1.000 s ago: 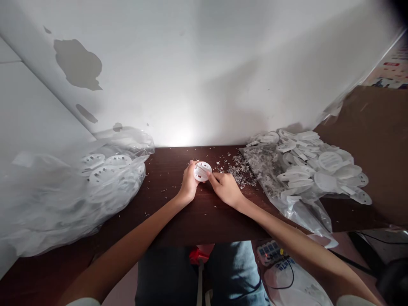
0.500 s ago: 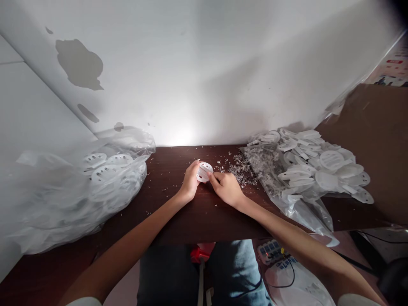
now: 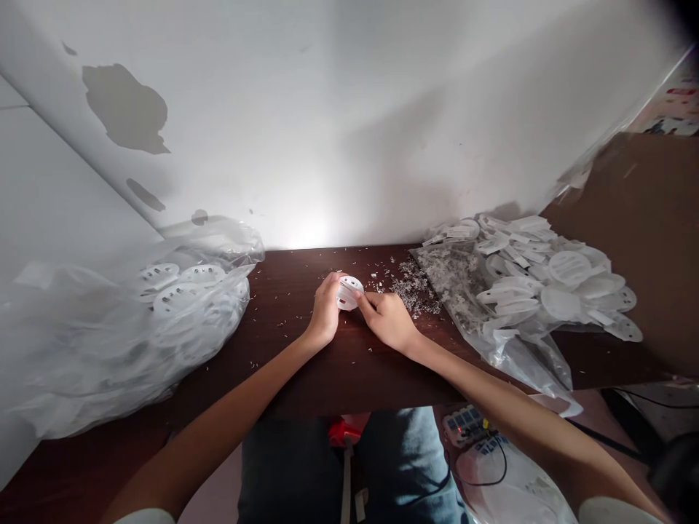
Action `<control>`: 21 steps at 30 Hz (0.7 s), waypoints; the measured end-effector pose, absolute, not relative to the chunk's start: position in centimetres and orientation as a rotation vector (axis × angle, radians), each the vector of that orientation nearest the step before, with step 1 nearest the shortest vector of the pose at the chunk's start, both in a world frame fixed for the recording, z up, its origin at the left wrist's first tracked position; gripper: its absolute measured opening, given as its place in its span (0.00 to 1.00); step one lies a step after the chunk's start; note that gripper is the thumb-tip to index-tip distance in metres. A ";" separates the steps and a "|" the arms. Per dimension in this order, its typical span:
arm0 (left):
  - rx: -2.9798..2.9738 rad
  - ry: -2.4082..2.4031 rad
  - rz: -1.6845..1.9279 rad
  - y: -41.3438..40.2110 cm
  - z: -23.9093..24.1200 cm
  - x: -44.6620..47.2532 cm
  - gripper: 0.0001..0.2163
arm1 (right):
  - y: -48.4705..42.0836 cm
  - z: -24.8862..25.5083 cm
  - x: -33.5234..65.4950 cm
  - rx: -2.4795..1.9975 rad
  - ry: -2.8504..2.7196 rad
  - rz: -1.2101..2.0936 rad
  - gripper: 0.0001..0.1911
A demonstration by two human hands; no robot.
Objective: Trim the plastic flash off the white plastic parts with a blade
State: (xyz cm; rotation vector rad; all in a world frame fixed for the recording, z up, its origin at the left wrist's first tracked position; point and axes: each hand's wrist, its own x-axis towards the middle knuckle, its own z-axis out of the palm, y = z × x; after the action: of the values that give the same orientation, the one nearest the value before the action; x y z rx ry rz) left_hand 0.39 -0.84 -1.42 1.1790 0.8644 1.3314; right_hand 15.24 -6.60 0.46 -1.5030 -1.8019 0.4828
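A small round white plastic disc [image 3: 349, 290] with slots is held upright over the dark wooden table [image 3: 306, 364]. My left hand [image 3: 324, 315] wraps its left side, fingers curled round the rim. My right hand [image 3: 386, 318] is closed, its fingertips pressed against the disc's right edge. Whether a small tool is in the right hand is hidden. Fine white plastic shavings [image 3: 412, 285] lie scattered just right of the hands.
A large clear plastic bag [image 3: 109, 335] with several white discs lies at the left. A pile of white discs and tabs [image 3: 546, 284] rests on plastic sheet at the right. A white wall stands behind. A brown cardboard panel [image 3: 649, 240] is far right.
Both hands keep hold of the disc in nearly the same spot; the disc has turned slightly between the fingers. The view has shifted a little.
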 end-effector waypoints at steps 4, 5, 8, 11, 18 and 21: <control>1.170 0.862 1.310 -0.7 -1.5 0.5 0.14 | -6.5 0.4 15.3 -1.513 -1.793 0.490 0.30; 1.145 0.856 1.306 -0.7 -1.5 0.6 0.14 | -6.5 0.3 15.3 -1.514 -1.791 0.490 0.30; 1.096 0.843 1.300 -0.6 -1.4 0.6 0.14 | -6.5 0.2 15.3 -1.512 -1.791 0.480 0.30; 1.084 0.820 1.299 -0.7 -1.3 0.6 0.14 | -6.6 0.2 15.3 -1.512 -1.800 0.460 0.30; 1.074 0.784 1.309 -0.7 -1.0 0.5 0.12 | -6.7 0.1 15.1 -1.546 -1.843 0.392 0.30; 1.044 0.775 1.300 -0.6 -1.2 0.6 0.12 | -6.5 0.4 15.3 -1.587 -1.889 0.334 0.29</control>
State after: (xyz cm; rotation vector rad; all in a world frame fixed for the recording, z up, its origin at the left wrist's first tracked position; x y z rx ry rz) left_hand 0.56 -0.59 -1.25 1.0438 0.7752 1.2996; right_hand 15.26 -6.49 0.35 -1.5866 -1.8893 0.3335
